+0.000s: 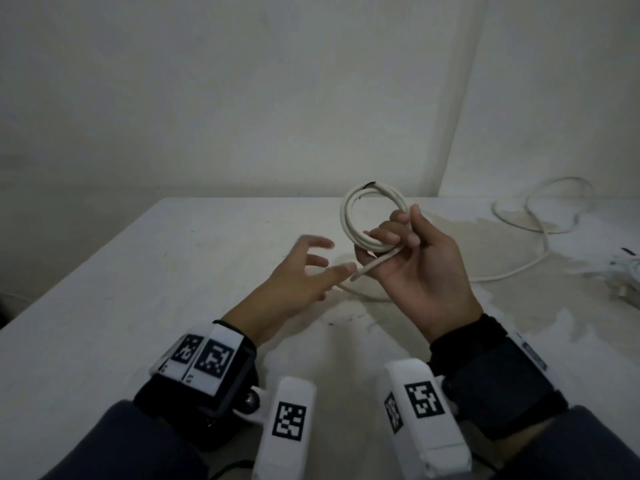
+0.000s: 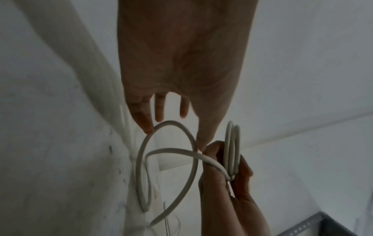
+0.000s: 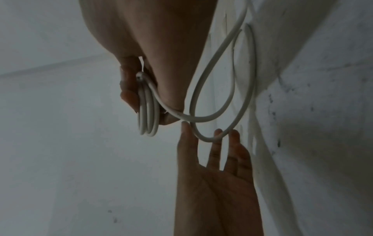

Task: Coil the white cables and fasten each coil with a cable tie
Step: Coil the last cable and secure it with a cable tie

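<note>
My right hand [image 1: 394,237] grips a coil of white cable [image 1: 349,216] of about three turns, upright above the table, with a small dark mark at its top. In the right wrist view the fingers [image 3: 129,95] and thumb pinch the coil [image 3: 147,118] on both sides. A loose loop of the same cable [image 2: 171,123] hangs from the coil and lies against the straight, spread fingertips of my left hand [image 1: 332,258], which holds nothing. The cable's tail [image 1: 512,268] trails away to the right across the table.
A second loose white cable [image 1: 540,216] lies in curves at the back right of the white table [image 1: 138,289]. A small heap of white items [image 1: 627,271] sits at the right edge, too blurred to name. A wall stands behind the table.
</note>
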Demonstrator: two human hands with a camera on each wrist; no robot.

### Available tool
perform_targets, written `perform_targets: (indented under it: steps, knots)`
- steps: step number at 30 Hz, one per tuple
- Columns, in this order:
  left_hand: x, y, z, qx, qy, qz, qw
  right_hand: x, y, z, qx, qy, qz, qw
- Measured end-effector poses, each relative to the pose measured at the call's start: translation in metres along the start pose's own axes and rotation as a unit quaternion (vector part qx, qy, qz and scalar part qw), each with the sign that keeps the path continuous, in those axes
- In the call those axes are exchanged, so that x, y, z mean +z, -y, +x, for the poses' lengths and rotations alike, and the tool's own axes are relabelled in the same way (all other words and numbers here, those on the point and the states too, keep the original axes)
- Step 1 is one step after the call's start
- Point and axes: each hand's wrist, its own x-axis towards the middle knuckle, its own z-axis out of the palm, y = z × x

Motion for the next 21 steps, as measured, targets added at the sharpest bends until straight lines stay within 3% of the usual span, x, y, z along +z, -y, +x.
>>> perform_targets:
  steps: [2,4,6,8,10,12,13,14,15,16,17,18,19,21]
  knots:
    - [-0.002,0.001,-0.002,0.04,0.033,0.11,0.993,-0.003,0.003,0.001,-0.009,-0.005,0.01,1.0]
    - [-0.003,0.005,0.0,0.046,0.026,0.112,0.992,-0.005,0.007,0.003,-0.026,-0.013,0.015,0.999]
    - [-0.007,0.006,0.003,0.036,-0.037,0.032,0.998,-0.008,0.015,0.004,-0.045,-0.026,0.031,0.998]
    - [-0.012,0.008,0.009,-0.017,-0.096,-0.135,0.986,-0.012,0.025,0.006,-0.061,-0.048,0.043,0.996]
    - [-0.021,0.008,0.014,-0.06,-0.126,-0.323,0.936,-0.017,0.032,0.007,-0.07,-0.076,0.048,0.993]
    - [-0.029,0.009,0.017,-0.062,-0.133,-0.505,0.851,-0.022,0.032,0.009,-0.074,-0.1,0.052,0.991]
    - [-0.033,0.011,0.017,-0.053,-0.123,-0.544,0.829,-0.024,0.031,0.01,-0.073,-0.111,0.051,0.99]
    - [-0.035,0.012,0.017,-0.046,-0.12,-0.526,0.841,-0.025,0.028,0.01,-0.071,-0.12,0.047,0.989]
    - [-0.036,0.014,0.018,-0.043,-0.112,-0.451,0.884,-0.025,0.026,0.011,-0.067,-0.125,0.043,0.989]
    - [-0.036,0.017,0.02,-0.04,-0.105,-0.324,0.939,-0.026,0.023,0.011,-0.064,-0.128,0.039,0.989]
    - [-0.034,0.017,0.02,-0.047,-0.099,-0.191,0.976,-0.026,0.022,0.011,-0.062,-0.129,0.036,0.989]
    - [-0.032,0.017,0.019,-0.061,-0.109,-0.064,0.99,-0.026,0.021,0.011,-0.062,-0.129,0.032,0.989]
    - [-0.031,0.017,0.018,-0.067,-0.149,0.03,0.986,-0.026,0.021,0.011,-0.063,-0.129,0.03,0.989]
    - [-0.027,0.007,0.01,0.005,-0.292,0.121,0.949,-0.026,0.021,0.011,-0.066,-0.129,0.032,0.989]
